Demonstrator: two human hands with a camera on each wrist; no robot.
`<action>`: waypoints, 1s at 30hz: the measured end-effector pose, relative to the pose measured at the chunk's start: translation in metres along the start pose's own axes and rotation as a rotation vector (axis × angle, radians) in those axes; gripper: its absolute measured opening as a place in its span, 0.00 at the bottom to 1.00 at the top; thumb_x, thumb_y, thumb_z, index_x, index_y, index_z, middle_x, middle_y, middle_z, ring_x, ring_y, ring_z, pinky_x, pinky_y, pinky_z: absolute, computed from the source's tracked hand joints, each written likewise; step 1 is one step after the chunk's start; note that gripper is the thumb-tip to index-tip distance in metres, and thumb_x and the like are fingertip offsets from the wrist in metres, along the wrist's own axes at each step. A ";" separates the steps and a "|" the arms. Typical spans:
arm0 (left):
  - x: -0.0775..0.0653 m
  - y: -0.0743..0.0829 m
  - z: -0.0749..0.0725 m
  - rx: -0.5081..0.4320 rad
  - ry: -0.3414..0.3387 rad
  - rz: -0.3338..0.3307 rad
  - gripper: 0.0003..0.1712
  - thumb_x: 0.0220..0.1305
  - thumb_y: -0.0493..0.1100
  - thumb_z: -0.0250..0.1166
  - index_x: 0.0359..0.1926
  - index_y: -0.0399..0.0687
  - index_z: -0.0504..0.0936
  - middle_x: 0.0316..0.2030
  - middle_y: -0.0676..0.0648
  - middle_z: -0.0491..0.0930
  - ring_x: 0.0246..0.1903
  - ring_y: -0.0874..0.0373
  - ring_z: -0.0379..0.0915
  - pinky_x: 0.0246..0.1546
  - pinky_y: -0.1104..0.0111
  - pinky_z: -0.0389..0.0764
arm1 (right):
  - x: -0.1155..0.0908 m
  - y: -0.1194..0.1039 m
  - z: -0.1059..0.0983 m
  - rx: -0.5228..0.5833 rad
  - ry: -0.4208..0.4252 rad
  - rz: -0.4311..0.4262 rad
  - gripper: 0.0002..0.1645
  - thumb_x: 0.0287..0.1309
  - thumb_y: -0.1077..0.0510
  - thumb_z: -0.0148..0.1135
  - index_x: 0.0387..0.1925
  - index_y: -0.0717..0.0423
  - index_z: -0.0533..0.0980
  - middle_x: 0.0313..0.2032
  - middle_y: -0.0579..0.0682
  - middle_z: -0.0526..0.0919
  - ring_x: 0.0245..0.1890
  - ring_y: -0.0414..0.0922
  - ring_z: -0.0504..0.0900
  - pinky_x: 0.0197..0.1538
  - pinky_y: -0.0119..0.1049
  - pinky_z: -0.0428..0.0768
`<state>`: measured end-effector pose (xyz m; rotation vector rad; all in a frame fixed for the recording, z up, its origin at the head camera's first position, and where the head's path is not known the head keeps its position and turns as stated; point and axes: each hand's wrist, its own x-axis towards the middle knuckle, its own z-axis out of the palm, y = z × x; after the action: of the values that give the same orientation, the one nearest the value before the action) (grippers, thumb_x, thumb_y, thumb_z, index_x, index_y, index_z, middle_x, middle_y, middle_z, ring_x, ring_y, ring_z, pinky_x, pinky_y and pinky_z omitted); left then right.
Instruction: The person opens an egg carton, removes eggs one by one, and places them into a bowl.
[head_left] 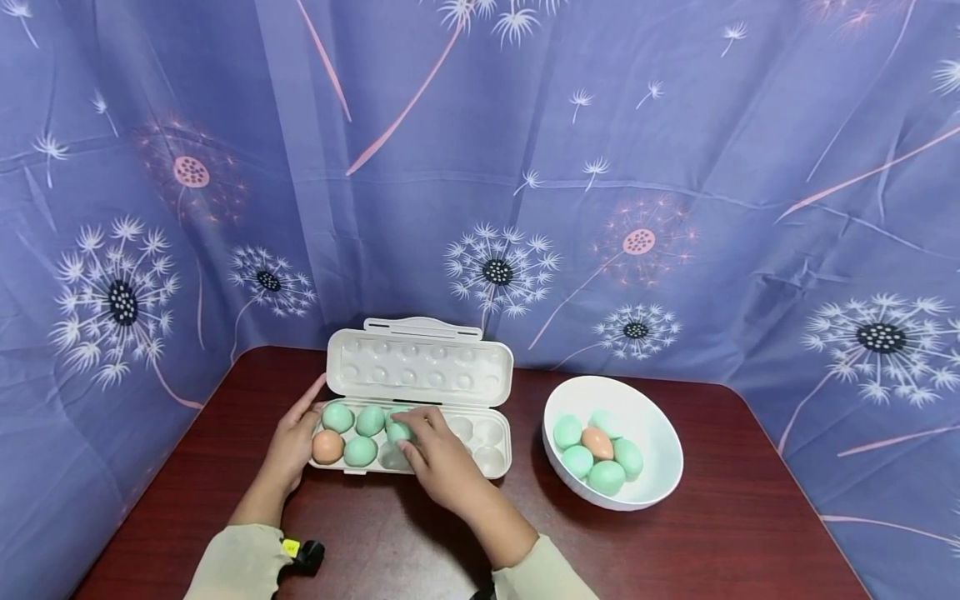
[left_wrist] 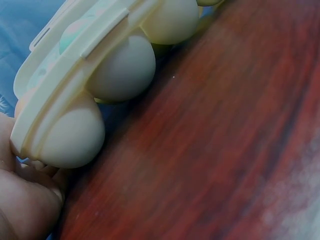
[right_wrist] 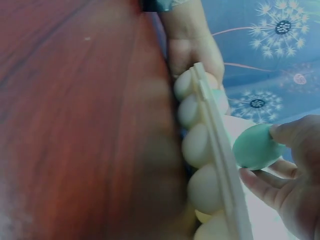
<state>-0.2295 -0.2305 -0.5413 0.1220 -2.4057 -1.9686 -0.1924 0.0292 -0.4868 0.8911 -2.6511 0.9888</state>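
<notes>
A white plastic egg carton point(head_left: 501, 450) lies with its lid point(head_left: 420, 367) tipped back. My left hand point(head_left: 288, 446) rests against the carton's left end, an extended finger reaching toward the lid. Over the middle of the tray, my right hand point(head_left: 442, 467) pinches a green egg point(right_wrist: 257, 146) between thumb and fingertips. The right wrist view has this egg above the carton's rim. Left of it, the tray holds a brown egg point(head_left: 327, 447) in front and several green eggs point(head_left: 360, 451). My right fingers partly hide the middle cups; cups farther right point(head_left: 489, 460) are bare.
To the right stands a white bowl point(head_left: 660, 467) holding several green eggs point(head_left: 606, 477) and a brown egg point(head_left: 597, 443). The dark red wooden table point(head_left: 360, 533) meets a blue dandelion-print curtain point(head_left: 405, 233) behind and at the sides. A black wrist strap point(head_left: 307, 557) shows at the left sleeve.
</notes>
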 end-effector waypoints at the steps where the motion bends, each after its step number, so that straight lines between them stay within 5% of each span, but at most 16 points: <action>1: 0.000 0.000 0.000 0.004 -0.001 -0.001 0.30 0.77 0.43 0.39 0.74 0.75 0.53 0.65 0.40 0.69 0.53 0.77 0.64 0.52 0.86 0.63 | 0.000 -0.001 -0.002 0.020 0.000 0.005 0.24 0.71 0.49 0.49 0.66 0.43 0.67 0.57 0.46 0.70 0.51 0.42 0.79 0.53 0.35 0.79; 17: -0.001 0.001 -0.001 0.003 -0.004 0.001 0.30 0.76 0.43 0.39 0.74 0.75 0.53 0.65 0.39 0.69 0.53 0.78 0.64 0.51 0.86 0.63 | 0.000 -0.004 -0.041 0.120 0.173 -0.062 0.25 0.69 0.55 0.54 0.66 0.49 0.67 0.57 0.48 0.70 0.50 0.40 0.80 0.52 0.31 0.79; 30: 0.000 0.001 0.000 0.001 -0.007 -0.014 0.31 0.76 0.42 0.39 0.74 0.73 0.52 0.66 0.41 0.69 0.56 0.72 0.64 0.51 0.86 0.62 | -0.008 0.004 -0.073 0.115 0.272 -0.029 0.25 0.68 0.56 0.55 0.65 0.48 0.68 0.58 0.49 0.70 0.50 0.41 0.78 0.53 0.34 0.79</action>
<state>-0.2299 -0.2304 -0.5407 0.1326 -2.4177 -1.9768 -0.1913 0.0826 -0.4360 0.7535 -2.3692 1.1741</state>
